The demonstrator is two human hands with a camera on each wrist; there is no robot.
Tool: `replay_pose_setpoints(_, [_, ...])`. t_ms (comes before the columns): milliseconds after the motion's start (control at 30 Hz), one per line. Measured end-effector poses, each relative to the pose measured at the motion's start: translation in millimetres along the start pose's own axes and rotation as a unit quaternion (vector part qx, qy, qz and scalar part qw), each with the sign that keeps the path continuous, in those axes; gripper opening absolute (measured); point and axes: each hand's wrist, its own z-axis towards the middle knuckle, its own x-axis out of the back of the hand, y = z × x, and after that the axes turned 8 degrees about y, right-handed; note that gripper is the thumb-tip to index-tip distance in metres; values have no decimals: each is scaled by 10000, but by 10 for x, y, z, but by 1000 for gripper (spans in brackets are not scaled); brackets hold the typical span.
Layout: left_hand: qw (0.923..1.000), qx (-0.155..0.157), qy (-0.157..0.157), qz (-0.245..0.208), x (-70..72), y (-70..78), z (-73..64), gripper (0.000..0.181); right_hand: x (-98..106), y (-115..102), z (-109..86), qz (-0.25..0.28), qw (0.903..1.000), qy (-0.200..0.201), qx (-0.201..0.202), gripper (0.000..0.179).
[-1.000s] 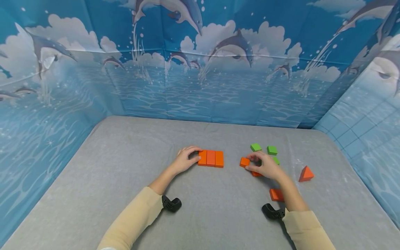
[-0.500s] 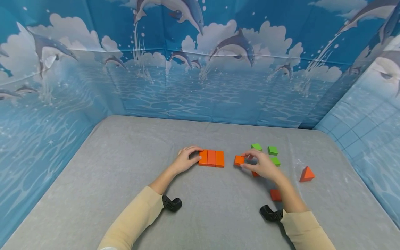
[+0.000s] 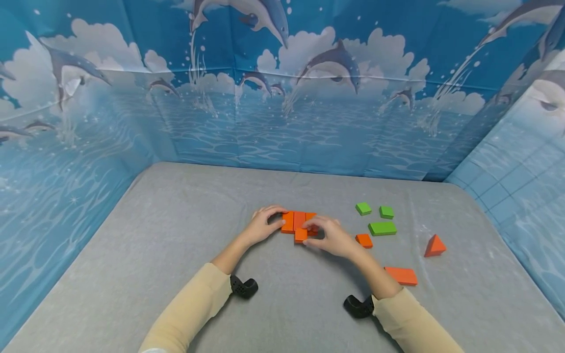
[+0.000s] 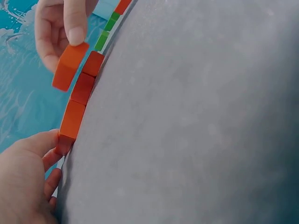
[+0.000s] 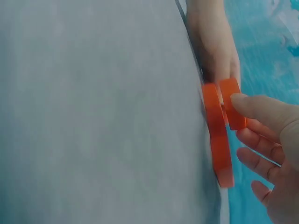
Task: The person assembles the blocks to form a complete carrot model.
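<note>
Three orange blocks stand side by side in a row [image 3: 288, 223] on the grey surface. At the row's left end, my left hand [image 3: 261, 227] rests its thumb and fingertips against the end block [image 4: 72, 120]. My right hand [image 3: 331, 237] pinches a smaller orange block [image 3: 301, 235] between thumb and fingers. In the head view this block overlaps the near edge of the middle and right blocks. The left wrist view shows the pinched block tilted and apart from the row, raised above it. The right hand hides part of the right-hand block.
Right of the row lie two small green blocks [image 3: 364, 209], a longer green block [image 3: 382, 228] and a small orange block [image 3: 364, 240]. Nearer the front is a long orange block [image 3: 400, 276], with an orange triangular block [image 3: 435, 246] farther right. A dolphin-print curtain [image 3: 282, 117] surrounds the table.
My right hand has carried the small orange block leftward from beside the green blocks to above the row. The long green and orange blocks now show fully. My left hand stays in place.
</note>
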Motion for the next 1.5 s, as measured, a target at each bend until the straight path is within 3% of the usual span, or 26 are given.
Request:
replay_pose_setpoints(800, [10000,-89,21,-9,8,5,2,31,-213,-104,41,-869,9961,136,45,32])
replay_pose_setpoints(1500, [10000,-41,22,31,11,-2,-5,31,-261,-90,31,-831,9958,356,125,30])
